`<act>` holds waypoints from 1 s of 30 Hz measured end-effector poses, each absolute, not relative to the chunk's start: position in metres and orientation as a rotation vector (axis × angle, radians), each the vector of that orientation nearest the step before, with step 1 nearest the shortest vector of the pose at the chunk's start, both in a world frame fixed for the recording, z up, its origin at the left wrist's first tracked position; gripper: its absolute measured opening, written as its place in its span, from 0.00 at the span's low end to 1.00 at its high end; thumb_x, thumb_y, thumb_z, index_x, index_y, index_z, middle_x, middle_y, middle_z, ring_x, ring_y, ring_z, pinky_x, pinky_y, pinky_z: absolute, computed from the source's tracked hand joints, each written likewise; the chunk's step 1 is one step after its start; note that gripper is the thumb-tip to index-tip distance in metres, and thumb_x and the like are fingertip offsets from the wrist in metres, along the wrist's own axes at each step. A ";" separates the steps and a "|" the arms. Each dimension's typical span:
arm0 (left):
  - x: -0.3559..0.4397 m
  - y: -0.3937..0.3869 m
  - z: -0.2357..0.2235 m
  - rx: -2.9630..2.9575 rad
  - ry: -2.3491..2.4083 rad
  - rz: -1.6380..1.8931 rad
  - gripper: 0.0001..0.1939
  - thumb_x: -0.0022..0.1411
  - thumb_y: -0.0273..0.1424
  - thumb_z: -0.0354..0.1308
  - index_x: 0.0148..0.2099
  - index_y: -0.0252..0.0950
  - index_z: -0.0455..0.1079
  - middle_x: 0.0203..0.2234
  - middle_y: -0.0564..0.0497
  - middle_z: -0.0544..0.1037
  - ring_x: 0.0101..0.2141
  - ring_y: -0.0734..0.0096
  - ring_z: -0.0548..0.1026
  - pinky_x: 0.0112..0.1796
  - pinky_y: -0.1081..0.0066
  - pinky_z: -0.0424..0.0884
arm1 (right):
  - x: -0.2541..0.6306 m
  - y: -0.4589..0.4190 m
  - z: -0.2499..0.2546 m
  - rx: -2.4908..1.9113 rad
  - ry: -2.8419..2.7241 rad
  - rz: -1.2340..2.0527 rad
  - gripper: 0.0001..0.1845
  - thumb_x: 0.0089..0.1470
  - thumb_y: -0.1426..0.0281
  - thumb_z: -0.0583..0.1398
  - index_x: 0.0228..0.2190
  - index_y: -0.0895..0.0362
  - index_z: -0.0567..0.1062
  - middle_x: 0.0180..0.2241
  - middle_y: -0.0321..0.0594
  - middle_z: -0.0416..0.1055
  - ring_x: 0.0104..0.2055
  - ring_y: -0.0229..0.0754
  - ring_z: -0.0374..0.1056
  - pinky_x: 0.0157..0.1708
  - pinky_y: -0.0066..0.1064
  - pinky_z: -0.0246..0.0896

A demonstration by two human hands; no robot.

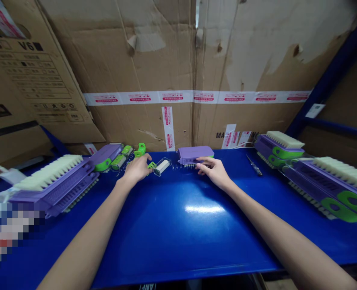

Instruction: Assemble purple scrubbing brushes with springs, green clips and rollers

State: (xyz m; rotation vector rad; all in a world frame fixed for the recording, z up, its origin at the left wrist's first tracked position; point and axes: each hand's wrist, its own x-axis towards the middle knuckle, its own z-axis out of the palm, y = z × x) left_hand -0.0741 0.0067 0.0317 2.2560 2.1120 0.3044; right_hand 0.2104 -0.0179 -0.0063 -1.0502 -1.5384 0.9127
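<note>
My left hand (137, 169) reaches over the back of the blue table, its fingers apart beside several small green parts (140, 150). A green clip-like piece (151, 165) lies at its fingertips. Just right of it sits a small clear-sided block with a pale top (163, 166). My right hand (213, 171) is at the front of a purple brush-like housing (196, 154), thumb and fingers drawn together. Whatever is between them is too small to make out. Small metal pieces (178, 166), perhaps screws, are scattered between the hands.
Purple brushes with pale bristles stand at left (54, 181) and right (326, 177). Another purple housing (107, 155) lies behind my left hand, near green-framed blocks (118, 162). A screwdriver (254, 166) lies right of my right hand. Cardboard (154, 60) walls the back of the blue table (172, 233).
</note>
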 end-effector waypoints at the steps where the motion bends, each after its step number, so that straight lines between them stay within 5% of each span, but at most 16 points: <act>1: -0.075 0.007 0.032 2.256 2.125 0.328 0.19 0.50 0.32 0.55 0.47 0.40 0.65 0.33 0.49 0.77 0.33 0.63 0.75 0.29 0.70 0.62 | 0.211 -0.018 -0.006 -1.048 -1.521 0.941 0.22 0.47 0.60 0.63 0.40 0.62 0.74 0.28 0.44 0.76 0.25 0.39 0.70 0.26 0.31 0.67; 5: -0.074 0.005 0.036 2.244 2.198 0.490 0.13 0.57 0.35 0.50 0.44 0.40 0.68 0.30 0.48 0.77 0.32 0.61 0.75 0.28 0.70 0.61 | 0.213 -0.013 -0.007 -1.066 -1.446 1.000 0.22 0.44 0.60 0.65 0.39 0.62 0.75 0.29 0.44 0.77 0.29 0.41 0.73 0.28 0.31 0.67; 11: -0.045 -0.011 0.053 2.313 1.889 0.814 0.16 0.61 0.41 0.47 0.30 0.37 0.69 0.21 0.51 0.74 0.25 0.68 0.70 0.27 0.71 0.58 | 0.217 -0.007 -0.012 -1.097 -1.370 0.974 0.19 0.41 0.63 0.67 0.36 0.60 0.77 0.36 0.46 0.78 0.43 0.47 0.74 0.47 0.39 0.66; 19: -0.008 -0.021 0.032 2.474 1.391 0.478 0.17 0.62 0.40 0.47 0.27 0.36 0.68 0.22 0.52 0.73 0.26 0.71 0.69 0.28 0.71 0.59 | 0.218 -0.004 -0.015 -1.125 -1.318 0.955 0.19 0.40 0.63 0.68 0.35 0.61 0.77 0.35 0.47 0.79 0.42 0.49 0.74 0.47 0.40 0.67; 30: 0.009 -0.013 0.008 2.751 1.211 0.572 0.14 0.64 0.36 0.47 0.33 0.35 0.71 0.44 0.44 0.74 0.45 0.62 0.71 0.48 0.62 0.66 | 0.218 -0.002 -0.011 -1.110 -1.295 0.922 0.24 0.42 0.59 0.66 0.38 0.61 0.75 0.31 0.46 0.78 0.39 0.49 0.75 0.42 0.40 0.69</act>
